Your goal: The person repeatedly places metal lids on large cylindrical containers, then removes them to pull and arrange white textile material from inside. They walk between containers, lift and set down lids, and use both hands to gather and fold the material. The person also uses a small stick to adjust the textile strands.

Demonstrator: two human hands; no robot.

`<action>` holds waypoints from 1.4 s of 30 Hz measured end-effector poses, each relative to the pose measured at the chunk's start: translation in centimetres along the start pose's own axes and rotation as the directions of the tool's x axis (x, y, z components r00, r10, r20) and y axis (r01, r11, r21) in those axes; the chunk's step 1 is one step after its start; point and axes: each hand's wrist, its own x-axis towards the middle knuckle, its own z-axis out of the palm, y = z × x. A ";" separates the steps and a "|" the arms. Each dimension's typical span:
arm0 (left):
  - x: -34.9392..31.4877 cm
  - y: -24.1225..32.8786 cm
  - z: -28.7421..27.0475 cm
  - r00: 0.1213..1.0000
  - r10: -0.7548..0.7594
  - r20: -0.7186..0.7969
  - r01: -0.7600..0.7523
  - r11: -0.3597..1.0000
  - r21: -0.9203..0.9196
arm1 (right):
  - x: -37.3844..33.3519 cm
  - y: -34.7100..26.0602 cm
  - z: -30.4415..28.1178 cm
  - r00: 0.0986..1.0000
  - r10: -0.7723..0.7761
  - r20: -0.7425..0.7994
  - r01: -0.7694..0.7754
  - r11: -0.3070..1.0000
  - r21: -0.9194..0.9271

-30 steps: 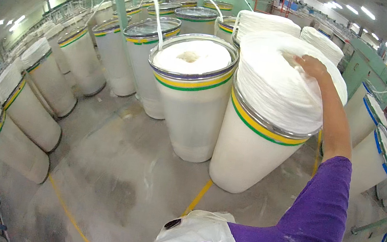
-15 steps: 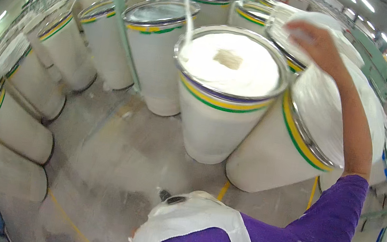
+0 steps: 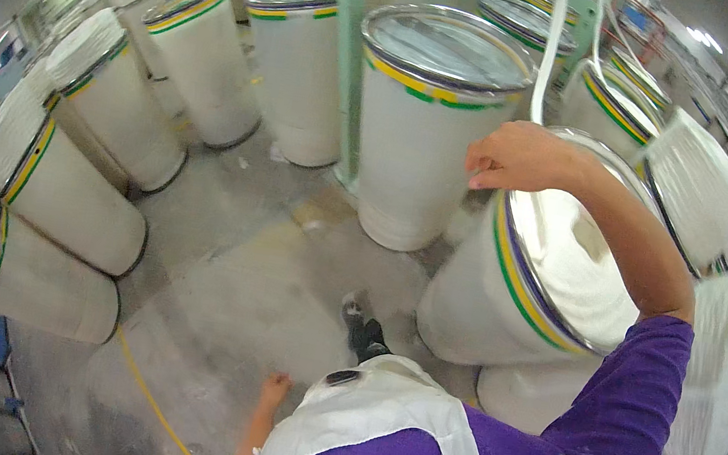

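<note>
My right hand (image 3: 520,160) is raised in front of me, its fingers loosely bent and slightly apart with nothing visible in them. It hovers by the rim of a tall white can (image 3: 505,291) with green, yellow and dark bands. White sliver (image 3: 565,267) fills that can in coils with a hollow in the middle; my forearm crosses above it. From behind my hand, a thick white sliver strand (image 3: 551,48) runs upward. Low at my side hangs my left hand (image 3: 275,388), small in view, with its fingers curled and nothing seen in them.
A can with a shiny top (image 3: 448,42) stands ahead, beside a green post (image 3: 346,65). More cans (image 3: 77,194) line the left. Overfull cans with bulging sliver (image 3: 714,374) crowd the right. A yellow line (image 3: 151,393) crosses the grey floor (image 3: 221,300).
The view has turned rightward, and the cans now sit differently in it. My right hand has come from over the right-hand cans to the nearer can's left side. My left hand has come into view.
</note>
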 end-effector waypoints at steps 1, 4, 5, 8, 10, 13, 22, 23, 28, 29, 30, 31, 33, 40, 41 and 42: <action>-0.4 -1.7 -0.5 1.000 0.004 -0.006 -0.004 1.000 0.027 | 3.7 1.8 0.1 0.999 0.016 -0.041 -0.020 0.995 -0.097; -4.2 -5.4 -2.5 0.980 -0.197 -0.010 0.197 0.974 0.116 | 15.3 8.1 1.3 0.990 0.030 -0.141 -0.060 0.975 -0.215; -5.3 -5.8 -2.9 0.967 -0.256 -0.020 0.256 0.960 0.112 | 19.7 10.5 1.4 0.982 -0.009 -0.187 -0.036 0.972 -0.233; -8.3 -5.6 -4.5 0.925 -0.367 -0.101 0.374 0.926 0.051 | 33.6 16.4 1.8 0.956 0.121 -0.268 -0.145 0.987 -0.073; -9.0 -4.0 -4.8 0.925 -0.348 -0.151 0.360 0.931 0.061 | 42.3 18.6 2.3 0.932 0.216 -0.291 -0.210 0.976 0.050; -7.6 -0.4 -4.7 0.980 0.068 -0.185 0.027 0.884 0.466 | 51.7 18.4 5.1 0.823 0.302 -0.482 -0.335 0.942 0.018; 9.5 15.1 -10.8 0.934 -0.248 -0.256 0.147 0.921 -0.360 | 50.3 18.0 8.8 0.697 0.369 -0.615 -0.371 0.919 0.130; 10.9 17.7 -12.0 0.938 -0.018 -0.346 -0.017 0.995 -0.097 | 48.0 17.1 9.4 0.704 0.366 -0.608 -0.352 0.924 0.148; 19.2 37.8 -17.2 0.891 0.438 -0.121 -0.352 0.834 0.426 | 33.9 12.2 11.6 0.777 0.266 -0.570 -0.220 0.964 0.149; 20.0 42.4 -17.1 0.836 0.546 -0.056 -0.464 0.757 0.459 | 31.0 11.4 11.9 0.771 0.205 -0.603 -0.146 0.978 0.146; 20.5 47.0 -16.8 0.756 0.654 0.010 -0.573 0.655 0.493 | 28.1 10.7 12.1 0.805 0.212 -0.554 -0.169 0.977 0.127; 20.9 51.8 -16.1 0.650 0.752 0.110 -0.691 0.525 0.497 | 25.8 10.2 12.0 0.833 0.228 -0.504 -0.200 0.974 0.109; 20.8 60.7 -13.5 0.371 0.888 0.272 -0.854 0.211 0.476 | 22.7 9.7 11.6 0.823 0.179 -0.539 -0.119 0.982 0.144; 18.2 75.4 -5.6 0.015 0.677 0.736 -0.761 -0.470 0.447 | 17.4 7.8 11.1 0.916 0.130 -0.379 -0.068 0.982 0.174; 18.3 75.3 -5.6 0.149 0.624 0.767 -0.701 -0.480 0.527 | 17.0 7.5 11.0 0.924 0.146 -0.352 -0.095 0.983 0.159; 18.4 74.8 -5.6 0.096 0.628 0.772 -0.722 -0.490 0.489 | 16.6 7.2 11.0 0.933 0.185 -0.309 -0.145 0.978 0.150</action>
